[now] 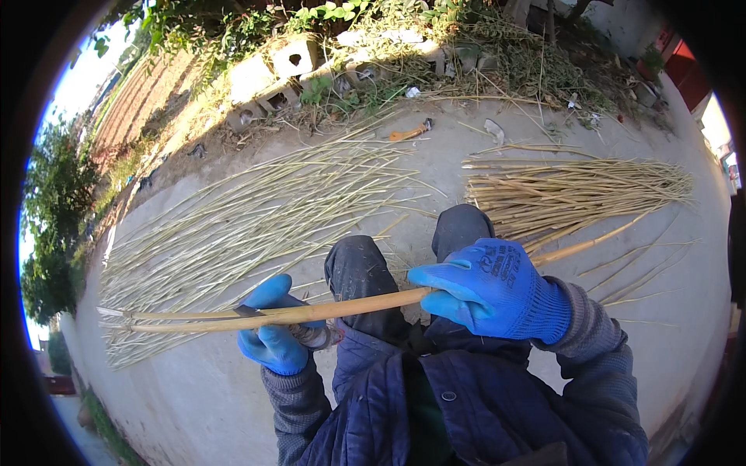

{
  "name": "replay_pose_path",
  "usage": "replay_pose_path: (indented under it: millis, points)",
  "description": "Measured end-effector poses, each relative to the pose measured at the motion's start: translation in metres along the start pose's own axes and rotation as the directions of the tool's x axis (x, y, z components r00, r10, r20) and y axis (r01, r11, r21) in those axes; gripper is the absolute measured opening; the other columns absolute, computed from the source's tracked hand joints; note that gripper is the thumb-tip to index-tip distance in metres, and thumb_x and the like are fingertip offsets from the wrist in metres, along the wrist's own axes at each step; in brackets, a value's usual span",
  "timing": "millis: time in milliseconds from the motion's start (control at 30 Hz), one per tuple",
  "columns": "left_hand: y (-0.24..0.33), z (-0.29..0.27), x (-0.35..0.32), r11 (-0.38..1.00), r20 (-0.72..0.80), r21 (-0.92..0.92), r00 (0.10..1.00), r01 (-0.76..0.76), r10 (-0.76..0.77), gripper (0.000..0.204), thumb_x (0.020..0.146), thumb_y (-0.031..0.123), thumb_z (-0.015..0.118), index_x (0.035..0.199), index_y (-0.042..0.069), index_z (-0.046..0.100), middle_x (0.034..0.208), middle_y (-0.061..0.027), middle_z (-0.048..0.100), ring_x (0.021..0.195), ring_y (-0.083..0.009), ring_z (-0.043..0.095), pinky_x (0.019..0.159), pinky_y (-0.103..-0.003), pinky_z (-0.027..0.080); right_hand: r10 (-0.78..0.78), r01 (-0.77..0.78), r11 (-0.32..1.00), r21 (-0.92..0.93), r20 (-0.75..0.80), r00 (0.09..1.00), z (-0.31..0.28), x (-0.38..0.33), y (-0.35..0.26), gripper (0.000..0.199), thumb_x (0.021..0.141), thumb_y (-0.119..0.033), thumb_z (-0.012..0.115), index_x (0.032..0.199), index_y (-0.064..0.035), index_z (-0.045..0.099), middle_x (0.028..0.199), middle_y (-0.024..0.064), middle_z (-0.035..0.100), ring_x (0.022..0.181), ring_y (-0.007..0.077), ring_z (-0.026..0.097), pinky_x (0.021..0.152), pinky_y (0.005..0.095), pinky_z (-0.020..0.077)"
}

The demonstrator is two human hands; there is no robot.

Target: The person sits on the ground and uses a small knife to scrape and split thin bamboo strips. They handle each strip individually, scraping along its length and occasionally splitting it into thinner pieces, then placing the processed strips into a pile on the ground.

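A long tan cane stalk (pixel 350 305) lies crosswise in front of my knees, its left end split into two strips. My right hand (pixel 497 289), in a blue work glove, is closed around the stalk right of its middle. My left hand (pixel 273 346), gloved the same way, is closed on a knife (pixel 315 335) whose wrapped handle shows below the stalk. The dark blade sits in the split, where the two strips part. The left fingers lie above and below the stalk; part of the knife grip is hidden by them.
On the concrete ground, thin split strips (pixel 233 221) spread at the left and a bundle of whole stalks (pixel 567 190) lies at the right. An orange-handled tool (pixel 410 132) rests beyond them. Hollow blocks (pixel 295 58) and weeds line the far edge.
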State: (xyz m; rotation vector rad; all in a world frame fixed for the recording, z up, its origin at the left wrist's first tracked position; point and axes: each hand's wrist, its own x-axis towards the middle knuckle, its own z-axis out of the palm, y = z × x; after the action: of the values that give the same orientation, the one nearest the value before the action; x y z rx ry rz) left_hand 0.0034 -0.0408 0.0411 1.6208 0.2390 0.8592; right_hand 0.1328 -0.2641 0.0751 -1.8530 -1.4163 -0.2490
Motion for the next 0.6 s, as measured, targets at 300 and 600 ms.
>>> replay_pose_path:
  millis: [300,600]
  points:
    - [-0.05,0.017,-0.053,0.963,0.308,-0.196,0.944,0.183,-0.117,0.053,0.093,0.034,0.068,0.124,-0.008,0.058,0.099,-0.0165,0.07,0.085,-0.023,0.07,0.075,-0.034,0.057,0.006,-0.006,1.0,-0.004,0.004,1.0,0.013,-0.009,-0.007,0.024,0.085,-0.024,0.073,0.09,-0.0066,0.059,0.061,0.0052,0.051,0.052,0.0232,0.058,0.046,0.0372,0.0453]
    - [-0.024,0.024,-0.027,0.995,0.368,0.037,0.927,-0.094,0.074,0.072,0.1,0.058,0.044,0.124,-0.009,0.056,0.096,-0.02,0.069,0.079,-0.024,0.069,0.071,-0.034,0.057,-0.009,0.008,0.997,0.08,0.01,1.0,0.015,-0.01,-0.007,0.037,0.083,-0.025,0.077,0.111,-0.0043,0.064,0.062,0.0063,0.053,0.051,0.0223,0.057,0.045,0.0361,0.0449]
